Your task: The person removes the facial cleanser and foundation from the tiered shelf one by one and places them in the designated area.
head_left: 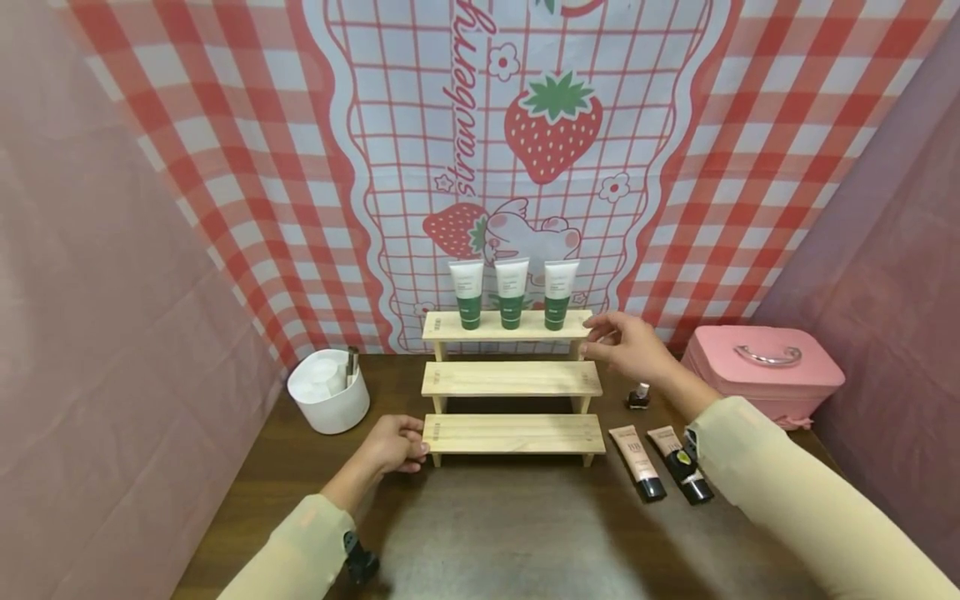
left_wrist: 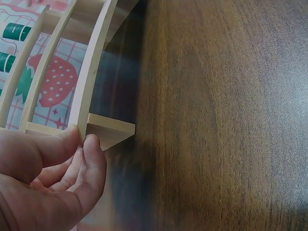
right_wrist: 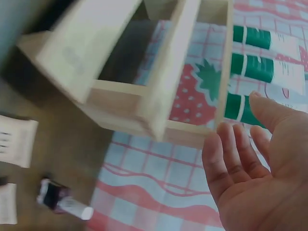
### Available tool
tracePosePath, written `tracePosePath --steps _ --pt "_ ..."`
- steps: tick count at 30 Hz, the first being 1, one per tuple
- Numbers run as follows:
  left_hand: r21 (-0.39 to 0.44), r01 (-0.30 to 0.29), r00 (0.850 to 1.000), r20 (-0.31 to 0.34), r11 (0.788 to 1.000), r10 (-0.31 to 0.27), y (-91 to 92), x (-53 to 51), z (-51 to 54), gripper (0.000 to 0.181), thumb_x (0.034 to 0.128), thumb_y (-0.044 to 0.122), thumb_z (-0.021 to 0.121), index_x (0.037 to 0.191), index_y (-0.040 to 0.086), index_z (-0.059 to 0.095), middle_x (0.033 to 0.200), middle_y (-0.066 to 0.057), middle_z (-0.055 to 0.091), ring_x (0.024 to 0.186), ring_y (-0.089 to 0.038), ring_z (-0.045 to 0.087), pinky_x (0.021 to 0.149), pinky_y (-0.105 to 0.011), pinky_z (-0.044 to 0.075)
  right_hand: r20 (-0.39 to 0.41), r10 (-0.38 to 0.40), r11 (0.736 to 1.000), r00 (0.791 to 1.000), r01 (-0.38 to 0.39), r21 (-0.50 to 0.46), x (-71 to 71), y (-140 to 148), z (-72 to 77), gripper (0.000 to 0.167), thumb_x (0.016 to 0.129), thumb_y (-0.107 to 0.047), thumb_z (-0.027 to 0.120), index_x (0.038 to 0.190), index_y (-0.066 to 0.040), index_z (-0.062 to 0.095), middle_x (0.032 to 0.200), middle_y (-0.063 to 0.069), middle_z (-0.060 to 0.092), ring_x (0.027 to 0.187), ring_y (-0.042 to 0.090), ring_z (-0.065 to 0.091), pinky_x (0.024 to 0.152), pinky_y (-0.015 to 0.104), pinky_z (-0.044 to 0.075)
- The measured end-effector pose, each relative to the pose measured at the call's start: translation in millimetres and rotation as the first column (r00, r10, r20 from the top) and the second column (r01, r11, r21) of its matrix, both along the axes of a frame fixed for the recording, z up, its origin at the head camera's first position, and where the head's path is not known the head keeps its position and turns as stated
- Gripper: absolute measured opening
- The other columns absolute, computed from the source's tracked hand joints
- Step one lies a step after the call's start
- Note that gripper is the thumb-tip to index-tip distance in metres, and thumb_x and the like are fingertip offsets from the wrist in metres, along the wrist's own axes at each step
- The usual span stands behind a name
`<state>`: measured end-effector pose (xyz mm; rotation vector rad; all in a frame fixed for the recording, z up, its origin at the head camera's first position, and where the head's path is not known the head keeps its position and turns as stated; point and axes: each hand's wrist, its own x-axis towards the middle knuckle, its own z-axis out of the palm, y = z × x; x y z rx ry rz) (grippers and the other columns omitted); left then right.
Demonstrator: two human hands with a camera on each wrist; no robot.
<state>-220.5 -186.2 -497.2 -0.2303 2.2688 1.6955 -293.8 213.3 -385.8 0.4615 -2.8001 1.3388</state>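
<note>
Wooden shelf [head_left: 512, 379], left hand's grip [head_left: 393, 444] pinching its lowest board [head_left: 513, 433], right hand's grip [head_left: 628, 343] loosely wide beside top board [head_left: 534, 322].

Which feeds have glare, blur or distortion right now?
Head: pale sheen across the tabletop, darker shadows on either side; left wrist: the wooden stand looks bowed, likely lens distortion, with whitish glare at right; right wrist: the stand's lower planks and small bottle look blurred.

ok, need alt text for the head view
Wooden three-tier stand, its lower left end pinched by a person's left hand, the right hand at its upper right end. Three green-and-white tubes stand on top; a white container sits left, two beige tubes, a bottle and a pink case right.
</note>
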Motion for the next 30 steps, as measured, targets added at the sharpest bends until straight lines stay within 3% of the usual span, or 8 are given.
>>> tracePosePath --steps 6,11,19,30 --pt "-0.002 -0.006 1.000 0.013 1.000 0.006 -0.1 1.2 -0.5 0.042 0.0889 -0.015 0.067 0.129 -0.013 0.056 0.095 -0.017 0.067 0.072 -0.021 0.064 0.059 -0.033 0.063 0.002 -0.040 0.999 0.999 0.040 -0.025 -23.8 -17 12.9 0.056 0.095 -0.028 0.075 0.140 -0.002 0.053 0.127 0.018 0.063 0.107 0.032 0.065 0.077 0.039 0.062" --pt "-0.001 -0.008 1.000 0.009 1.000 0.008 0.6 2.6 0.1 0.042 0.0881 -0.015 0.068 0.129 -0.012 0.057 0.095 -0.017 0.067 0.072 -0.021 0.064 0.059 -0.034 0.063 0.033 -0.068 0.994 0.997 0.070 -0.081 -33.1 -31 14.8 0.064 0.094 -0.029 0.077 0.144 -0.003 0.047 0.135 0.019 0.058 0.119 0.036 0.061 0.092 0.048 0.059" --pt "0.015 -0.009 1.000 0.005 1.000 0.009 1.9 2.2 0.5 0.043 0.0871 -0.016 0.068 0.128 -0.013 0.057 0.094 -0.016 0.067 0.071 -0.021 0.064 0.058 -0.033 0.063 -0.001 -0.121 0.986 0.993 0.120 -0.120 -38.6 -43 12.3 0.054 0.097 -0.026 0.073 0.139 -0.002 0.049 0.131 0.020 0.060 0.117 0.036 0.065 0.093 0.048 0.060" --pt "0.016 -0.001 1.000 -0.003 1.000 0.001 1.5 1.3 1.4 0.041 0.0874 -0.016 0.068 0.127 -0.014 0.056 0.093 -0.016 0.067 0.069 -0.020 0.063 0.056 -0.031 0.062 -0.013 -0.110 0.985 0.994 0.108 -0.134 -41.4 -42 14.8 0.054 0.097 -0.025 0.074 0.139 -0.001 0.049 0.129 0.021 0.062 0.117 0.036 0.061 0.099 0.049 0.055"
